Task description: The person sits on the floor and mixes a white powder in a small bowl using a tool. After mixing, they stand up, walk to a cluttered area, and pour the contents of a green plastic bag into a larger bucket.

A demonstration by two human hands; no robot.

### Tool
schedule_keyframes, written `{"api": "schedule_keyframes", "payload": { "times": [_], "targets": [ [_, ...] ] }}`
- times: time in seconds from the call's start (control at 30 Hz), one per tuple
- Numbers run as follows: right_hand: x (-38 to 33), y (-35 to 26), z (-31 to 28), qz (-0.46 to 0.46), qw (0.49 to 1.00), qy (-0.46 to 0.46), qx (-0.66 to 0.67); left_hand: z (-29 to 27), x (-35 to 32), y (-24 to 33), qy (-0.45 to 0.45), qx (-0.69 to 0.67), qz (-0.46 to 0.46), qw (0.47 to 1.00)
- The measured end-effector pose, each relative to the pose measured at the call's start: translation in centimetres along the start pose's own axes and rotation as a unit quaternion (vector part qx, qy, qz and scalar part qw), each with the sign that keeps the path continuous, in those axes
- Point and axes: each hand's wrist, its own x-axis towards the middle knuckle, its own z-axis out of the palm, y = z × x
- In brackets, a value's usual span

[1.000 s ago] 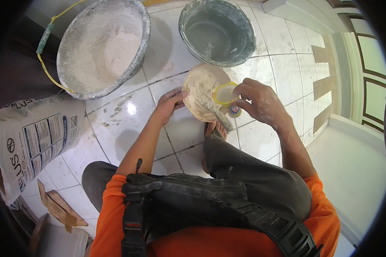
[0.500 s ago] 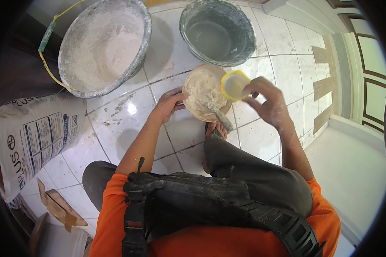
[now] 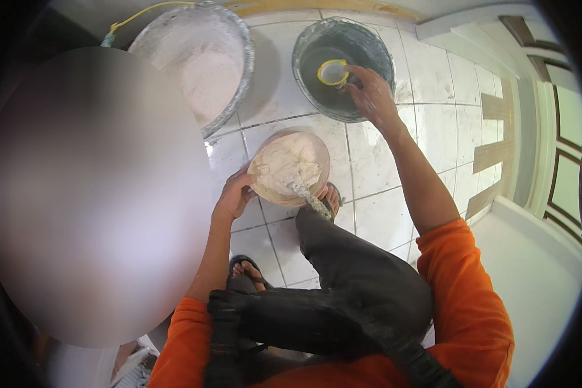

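My left hand (image 3: 236,193) grips the left rim of a pinkish bowl (image 3: 323,147), thumb on the edge. Pale, thick paste (image 3: 291,159) fills the bowl, and a paste-crusted tool handle (image 3: 312,202) sticks out over its near right rim. My right arm reaches forward, and my right hand (image 3: 373,97) is closed on a small cup (image 3: 333,72) with a yellow rim. The cup is over or inside the mouth of a dark green bucket (image 3: 377,52) holding greyish liquid; whether it touches the liquid I cannot tell.
A large grey tub (image 3: 244,71) with pale powder inside stands at the far left. A blurred patch hides much of the left side. White tiles (image 3: 378,171) cover the floor. My feet, in sandals, are close to the bowl. A white ledge (image 3: 530,258) runs along the right.
My right hand has carried the cup from beside the bowl forward to the green bucket. The bowl sits slightly lower and further left in view, my left hand still on it.
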Motion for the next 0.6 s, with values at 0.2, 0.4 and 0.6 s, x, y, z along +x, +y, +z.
{"api": "schedule_keyframes", "payload": {
  "times": [0.2,0.4,0.6],
  "targets": [
    [-9.4,-4.9,-5.1,0.089,0.984,0.113,0.102,-0.7,-6.7,0.3,0.003,-0.096,0.024,0.995],
    [-27.7,-0.4,-12.7,0.223,0.959,-0.17,0.047,7.1,-16.3,4.3,0.033,-0.238,0.059,0.969],
    [-36.2,-4.9,-27.9,0.113,0.827,-0.53,-0.153,12.3,-32.2,2.7,0.174,-0.368,0.164,0.899]
  ]
}}
